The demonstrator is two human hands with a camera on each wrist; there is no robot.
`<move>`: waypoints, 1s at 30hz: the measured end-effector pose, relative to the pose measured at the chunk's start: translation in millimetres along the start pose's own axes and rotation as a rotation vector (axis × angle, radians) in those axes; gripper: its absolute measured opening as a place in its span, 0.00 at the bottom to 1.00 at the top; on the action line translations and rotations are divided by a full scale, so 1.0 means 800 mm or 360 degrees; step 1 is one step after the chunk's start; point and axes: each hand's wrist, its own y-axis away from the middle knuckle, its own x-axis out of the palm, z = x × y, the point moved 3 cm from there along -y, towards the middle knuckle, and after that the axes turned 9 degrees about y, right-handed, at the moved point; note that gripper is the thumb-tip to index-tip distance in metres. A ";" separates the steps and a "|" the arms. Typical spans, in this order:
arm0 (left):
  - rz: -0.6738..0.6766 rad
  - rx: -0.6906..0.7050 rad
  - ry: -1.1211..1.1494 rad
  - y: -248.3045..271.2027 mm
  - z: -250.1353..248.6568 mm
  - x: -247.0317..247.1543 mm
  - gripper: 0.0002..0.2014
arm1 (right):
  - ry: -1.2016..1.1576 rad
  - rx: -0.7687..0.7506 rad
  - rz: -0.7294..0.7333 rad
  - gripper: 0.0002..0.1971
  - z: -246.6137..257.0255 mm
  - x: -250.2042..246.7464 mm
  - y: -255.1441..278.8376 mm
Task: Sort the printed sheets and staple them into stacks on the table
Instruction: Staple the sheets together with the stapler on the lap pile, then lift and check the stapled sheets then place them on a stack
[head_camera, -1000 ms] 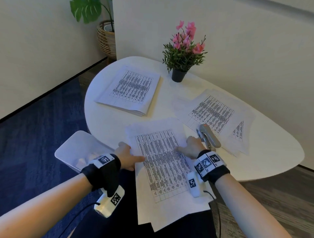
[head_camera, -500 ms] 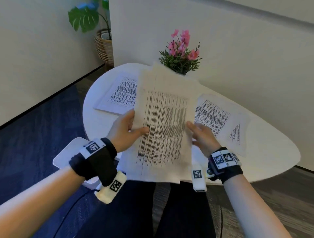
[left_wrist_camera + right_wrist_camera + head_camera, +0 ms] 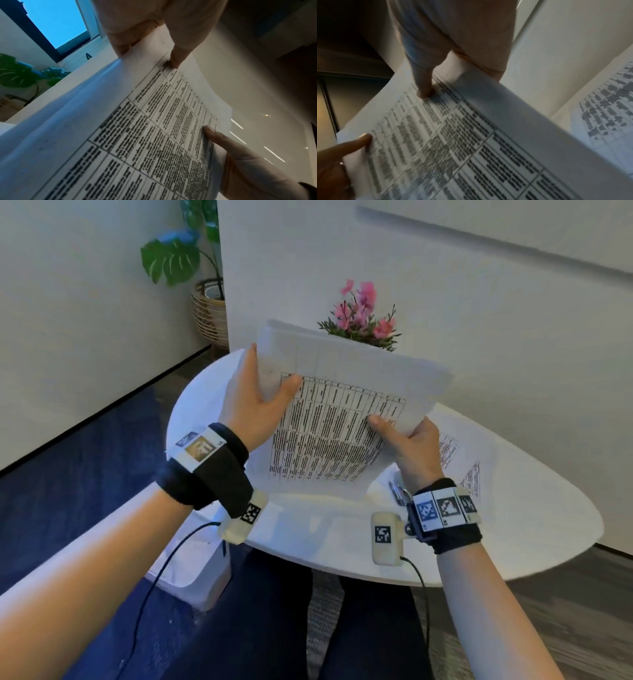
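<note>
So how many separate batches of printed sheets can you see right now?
2 visible: the held batch, gripped by the left hand and right hand above the table, and loose sheets lying beyond the right hand. The raised batch may hide more.

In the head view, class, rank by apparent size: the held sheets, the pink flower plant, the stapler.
1. Held sheets, though nearness to the camera inflates them.
2. Pink flower plant.
3. Stapler, mostly hidden.

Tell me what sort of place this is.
Probably an office lounge or meeting corner: a small rounded white table strewn with printed sheets, a potted pink flower as decoration, and a leafy plant in a wicker basket on carpeted floor.
</note>
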 end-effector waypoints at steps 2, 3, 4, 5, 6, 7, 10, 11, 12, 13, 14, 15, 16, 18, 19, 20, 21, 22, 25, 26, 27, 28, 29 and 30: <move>-0.0035 0.0098 0.0000 -0.001 -0.008 0.003 0.17 | -0.0049 -0.0071 -0.0089 0.11 0.007 0.001 0.000; -0.0054 0.0150 0.0017 -0.001 -0.013 0.003 0.16 | -0.0075 -0.0130 -0.0154 0.11 0.014 0.001 -0.001; -0.0066 0.0216 0.0031 -0.002 -0.018 0.003 0.17 | -0.0099 -0.0194 -0.0213 0.12 0.022 0.001 -0.002; -0.0070 0.0277 0.0042 -0.002 -0.024 0.002 0.18 | -0.0128 -0.0249 -0.0261 0.12 0.028 0.001 -0.002; -0.0069 0.0308 0.0064 -0.003 -0.028 0.000 0.20 | -0.0148 -0.0287 -0.0302 0.11 0.034 0.001 -0.003; -0.0058 0.0293 0.0110 -0.005 -0.032 0.000 0.23 | -0.0161 -0.0311 -0.0347 0.10 0.038 0.001 -0.003; -0.0037 0.0062 0.0250 -0.011 -0.027 -0.002 0.32 | -0.0227 -0.0301 -0.0474 0.07 0.040 -0.003 -0.005; -0.0006 -0.0013 0.0231 -0.011 -0.022 -0.001 0.32 | -0.0260 -0.0292 -0.0492 0.08 0.040 -0.003 -0.005; 0.0051 -0.0060 0.0170 -0.010 -0.017 0.001 0.30 | -0.0278 -0.0298 -0.0492 0.09 0.041 -0.003 -0.005; 0.0114 -0.0085 0.0100 -0.006 -0.010 0.004 0.26 | -0.0276 -0.0316 -0.0474 0.11 0.041 -0.002 -0.004; 0.0157 -0.0093 0.0051 -0.002 -0.005 0.009 0.21 | -0.0253 -0.0343 -0.0438 0.11 0.043 0.000 -0.003; 0.0162 -0.0104 0.0032 0.002 -0.001 0.012 0.17 | -0.0217 -0.0375 -0.0392 0.11 0.045 0.002 -0.002; 0.0136 -0.0112 0.0046 0.004 0.001 0.015 0.14 | -0.0173 -0.0404 -0.0352 0.10 0.047 0.003 -0.001; 0.0049 -0.0128 0.0114 0.004 0.005 0.017 0.10 | -0.0092 -0.0416 -0.0299 0.10 0.046 0.004 -0.003; 0.0030 -0.0135 0.0147 0.003 0.006 0.017 0.09 | -0.0064 -0.0389 -0.0286 0.10 0.043 0.002 -0.005; 0.0030 -0.0145 0.0167 0.003 0.008 0.016 0.08 | -0.0050 -0.0343 -0.0279 0.10 0.038 0.000 -0.006; 0.0044 -0.0160 0.0179 0.003 0.011 0.016 0.09 | -0.0049 -0.0286 -0.0272 0.11 0.030 -0.002 -0.007; 0.0059 -0.0183 0.0180 0.004 0.015 0.016 0.09 | -0.0042 -0.0227 -0.0259 0.12 0.022 -0.004 -0.007; 0.0080 -0.0234 0.0173 0.009 0.026 0.020 0.12 | 0.0049 -0.0104 -0.0202 0.13 -0.003 -0.003 0.001; 0.0080 -0.0232 0.0177 0.011 0.027 0.022 0.12 | 0.0060 -0.0089 -0.0195 0.13 -0.006 -0.001 0.004; 0.0075 -0.0223 0.0180 0.011 0.027 0.025 0.12 | 0.0054 -0.0086 -0.0196 0.13 -0.006 0.001 0.006; 0.0062 -0.0214 0.0186 0.011 0.025 0.026 0.12 | 0.0037 -0.0097 -0.0200 0.13 -0.004 0.002 0.007; 0.0043 -0.0206 0.0200 0.009 0.023 0.026 0.12 | 0.0030 -0.0117 -0.0209 0.13 -0.002 0.002 0.006; 0.0020 -0.0204 0.0215 0.007 0.023 0.025 0.12 | 0.0032 -0.0137 -0.0211 0.13 0.001 0.002 0.004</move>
